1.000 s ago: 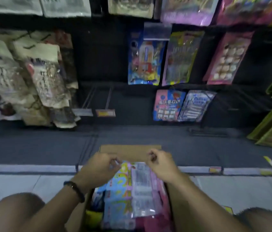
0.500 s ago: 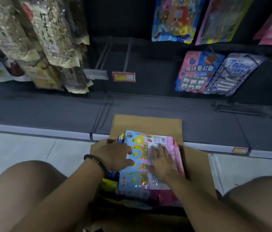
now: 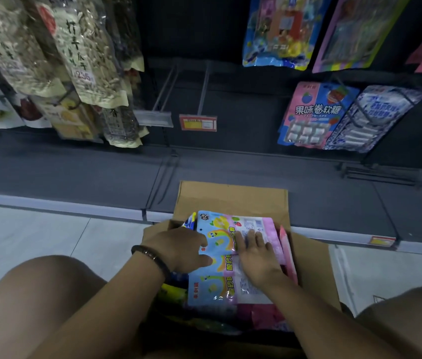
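pick-up step: the left hand [image 3: 178, 248] pinched the edge of the top candy packet [image 3: 213, 226] in the cardboard box [image 3: 230, 195], the right hand [image 3: 256, 256] lay flat and open on it, and the next move likely called for lifting it toward the empty hook [image 3: 203, 86].

Your head camera looks steeply down, close above your fingers [image 3: 252, 238] on the candy packet [image 3: 216, 240]. Beyond the fingertips (farther, dimmer) it faces the hanging packets [image 3: 316, 115].
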Available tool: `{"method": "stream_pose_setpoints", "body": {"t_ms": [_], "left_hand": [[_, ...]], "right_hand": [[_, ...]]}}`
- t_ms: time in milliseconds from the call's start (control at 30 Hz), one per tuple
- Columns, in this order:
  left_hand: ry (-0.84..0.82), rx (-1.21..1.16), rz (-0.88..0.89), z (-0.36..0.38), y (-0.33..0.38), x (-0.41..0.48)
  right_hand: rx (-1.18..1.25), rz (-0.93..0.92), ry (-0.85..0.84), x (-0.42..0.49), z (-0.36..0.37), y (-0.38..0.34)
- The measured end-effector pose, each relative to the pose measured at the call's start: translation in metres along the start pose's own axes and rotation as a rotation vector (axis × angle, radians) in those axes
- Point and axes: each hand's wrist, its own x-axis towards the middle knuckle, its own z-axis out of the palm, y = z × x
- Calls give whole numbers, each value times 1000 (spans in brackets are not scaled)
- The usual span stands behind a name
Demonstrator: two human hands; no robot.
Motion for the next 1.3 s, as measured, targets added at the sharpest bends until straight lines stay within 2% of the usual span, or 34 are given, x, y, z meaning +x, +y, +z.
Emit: {"method": "stream_pose_setpoints", "body": {"t_ms": [100,167,300,367,467,533,600,667,733,800,967,1100,1300], "left_hand": [[-12,13,-20,0,-6,8],[-14,72,-42,0,-8,10],[-14,76,-103,1,-16,5],[63,-14,-108,2,-22,1],[218,-208,-70,4,-25,-1],[332,-418,44,4,-21,-2],[365,-667,191,3,-15,-2],[388,-847,261,-1,-5,-8],[452,-926,299,-5,9,-16],[475,-1019,354,-7,18,-21],[500,-1174,359,-9,23,-24],[526,-1230,355,-11,29,-24],[661,-1196,399,-20,47,-35]], "right_hand": [[59,-2,72,-8,-4,3],[97,2,184,-23,-27,4],[319,63,295,-52,-77,14],[591,142,378,-66,-97,21],[1137,169,533,-81,-121,29],[1382,150,537,-86,-128,35],[1505,150,522,-89,-128,42],[1562,149,460,-91,-125,47],[1608,158,371,-96,-125,48],[1642,149,351,-100,-132,46],[1616,58,538,-110,-159,52],[1573,-47,567,-118,-171,61],[1404,-28,641,-129,-189,70]]}}
